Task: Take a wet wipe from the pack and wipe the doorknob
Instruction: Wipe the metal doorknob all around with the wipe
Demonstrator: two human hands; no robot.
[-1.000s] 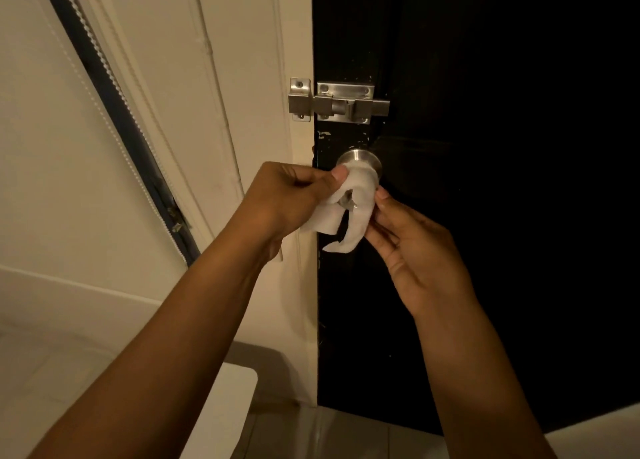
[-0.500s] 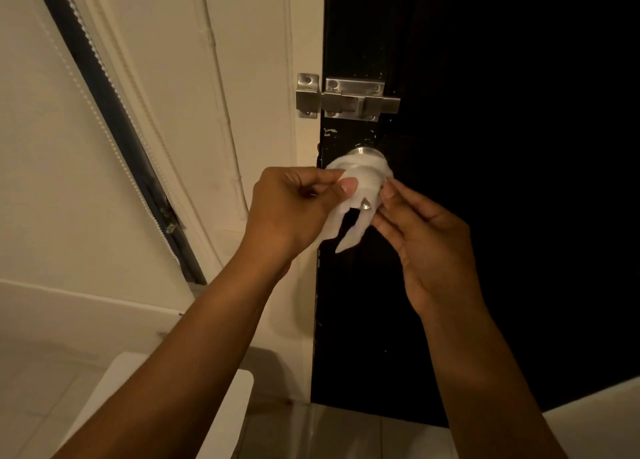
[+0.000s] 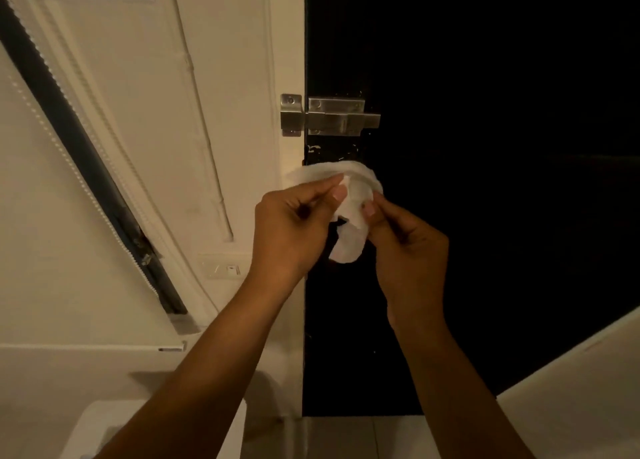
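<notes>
The wipe (image 3: 349, 212) is draped over the knob, which sits at the left edge of the dark door (image 3: 485, 216), just below the bolt (image 3: 329, 115). The knob itself is fully hidden under the white sheet, so I cannot tell how much of its metal is touched by the wet side. The upper part of the wipe makes a rounded cap, and a loose tail hangs down below the hands. The left hand (image 3: 294, 226) pinches the wipe between thumb and forefinger on the left side of the knob; the right hand (image 3: 405, 240) pinches the other side with its fingertips, the remaining fingers curled in. Both hands are grasping the wipe, none is released. To my judgement the wiping is in progress, with the sheet pulled around the knob from two sides. The risk from here is that the thin wet sheet slips off the smooth round knob if one pinch is lighter than the other, or that it bunches and only the front gets cleaned. A hard pull could also tear it. The pack is not in view. The pale frame (image 3: 291, 60) stands left of the door.
</notes>
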